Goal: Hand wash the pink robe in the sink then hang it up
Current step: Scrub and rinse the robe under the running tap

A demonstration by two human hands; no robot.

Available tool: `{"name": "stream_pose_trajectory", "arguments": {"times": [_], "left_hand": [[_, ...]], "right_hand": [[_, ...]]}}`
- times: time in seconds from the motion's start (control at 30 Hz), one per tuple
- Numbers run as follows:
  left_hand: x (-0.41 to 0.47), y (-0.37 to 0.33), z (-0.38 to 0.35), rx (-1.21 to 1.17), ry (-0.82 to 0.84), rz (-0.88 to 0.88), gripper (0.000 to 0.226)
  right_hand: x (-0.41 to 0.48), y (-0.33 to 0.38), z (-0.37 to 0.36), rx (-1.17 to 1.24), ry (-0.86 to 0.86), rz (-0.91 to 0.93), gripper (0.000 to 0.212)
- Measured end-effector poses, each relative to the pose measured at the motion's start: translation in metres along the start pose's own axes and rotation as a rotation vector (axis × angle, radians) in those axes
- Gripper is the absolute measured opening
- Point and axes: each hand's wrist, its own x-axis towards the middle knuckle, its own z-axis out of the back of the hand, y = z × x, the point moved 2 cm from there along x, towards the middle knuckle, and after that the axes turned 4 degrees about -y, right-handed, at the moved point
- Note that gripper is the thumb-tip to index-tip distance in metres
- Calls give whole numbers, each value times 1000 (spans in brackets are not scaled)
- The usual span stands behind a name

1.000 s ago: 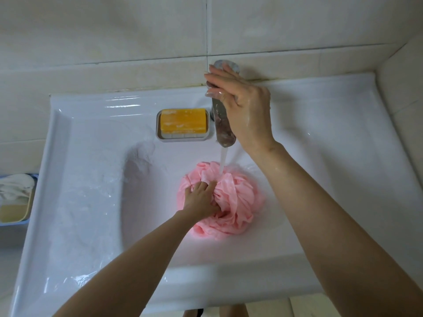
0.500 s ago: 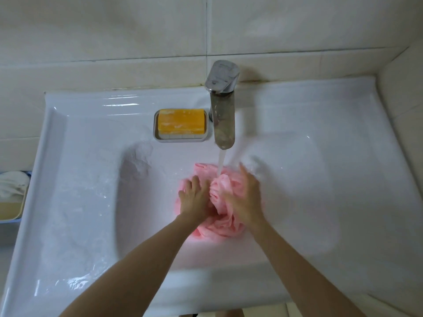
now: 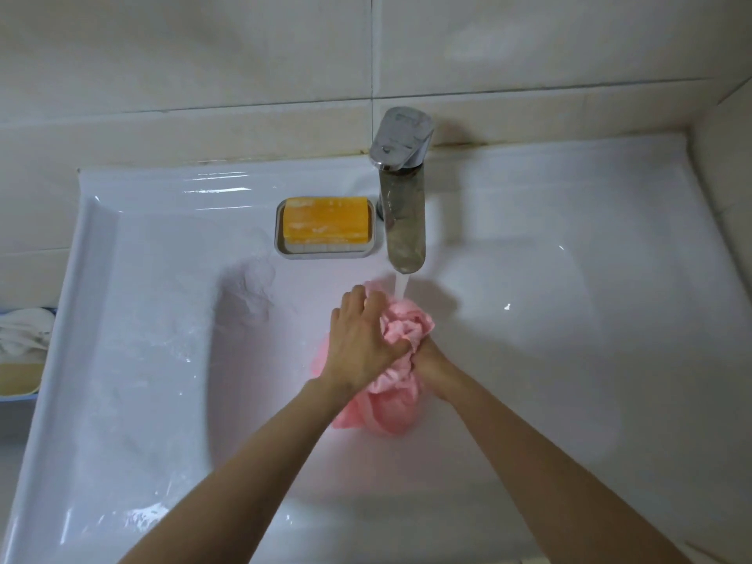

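The left hand (image 3: 362, 343) and right hand (image 3: 431, 360) grip the bunched pink robe (image 3: 401, 331) in the sink (image 3: 122, 319). Their fingers are closed on it under the tap (image 3: 403, 221).

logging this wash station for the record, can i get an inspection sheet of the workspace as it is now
surface: white sink, wet, basin under running water
job's things: pink robe bunched under the faucet stream
clutter: orange soap bar in its soap dish; blue tray at left edge
hands: left hand and right hand both gripping the robe
cables: nothing seen
surroundings: tiled wall
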Motion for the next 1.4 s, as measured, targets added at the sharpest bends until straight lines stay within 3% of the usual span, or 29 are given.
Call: {"name": "stream_pose_trajectory", "arguments": {"times": [0.03,0.07,0.13,0.23,0.27,0.33,0.47,0.57,0.67,0.77,0.8,0.87,0.93,0.97,1.07,1.17,1.3,1.4], "left_hand": [[-9,5,-10,158,-23,-9,69],[-18,9,-20,274,23,-2,78],[-32,14,-36,408,274,29,87],[-27,18,-41,377,522,24,80],[-22,16,-38,346,537,17,76],[-12,15,-34,287,551,21,73],[-9,21,-25,128,631,56,74],[1,20,-8,45,502,49,44],[16,10,-2,298,274,-97,42],[28,-7,-14,289,431,-231,45],[30,-9,-15,299,477,-241,45],[30,-7,-14,308,502,-245,41],[22,1,-11,248,497,-166,34],[17,6,-9,200,486,-111,34],[5,22,-9,77,472,40,46],[3,25,-8,45,475,50,48],[7,13,-6,111,457,-104,48],[8,8,-7,133,473,-160,49]], "right_hand": [[-1,-2,2,-82,24,-23,16],[1,-6,1,-112,36,-74,37],[-10,-4,11,-72,-55,-81,68],[-24,-4,29,146,-468,-42,52],[-24,1,29,229,-472,-33,40],[-13,19,25,415,-309,-38,22],[9,41,22,493,-244,-78,24],[0,36,28,329,-244,-18,26],[-22,38,50,180,-531,-24,20],[-40,76,87,344,-917,170,19],[-44,98,102,392,-956,276,21],[-38,139,123,326,-815,479,37],[-18,168,131,74,-614,551,51],[-6,176,132,-33,-575,570,48],[19,177,140,-158,-605,676,12],[21,166,156,-66,-439,715,9],[16,162,173,171,-97,705,18],[18,158,182,359,42,683,28]]}}
